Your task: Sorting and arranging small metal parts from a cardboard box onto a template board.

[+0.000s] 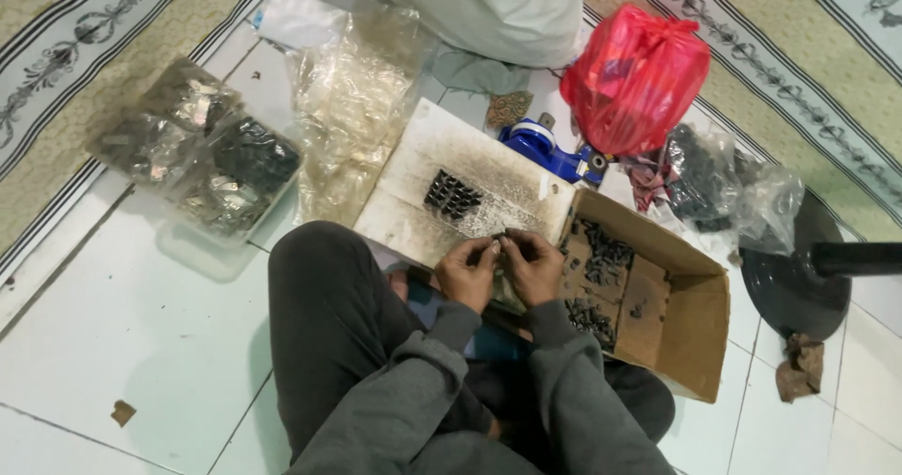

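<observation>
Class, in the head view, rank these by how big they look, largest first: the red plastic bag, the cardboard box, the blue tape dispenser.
1. cardboard box
2. red plastic bag
3. blue tape dispenser, partly hidden, yet clearly smallest

A person is wearing a grey sweatshirt with ribbed cuffs and dark grey trousers, the hands showing bare.
</observation>
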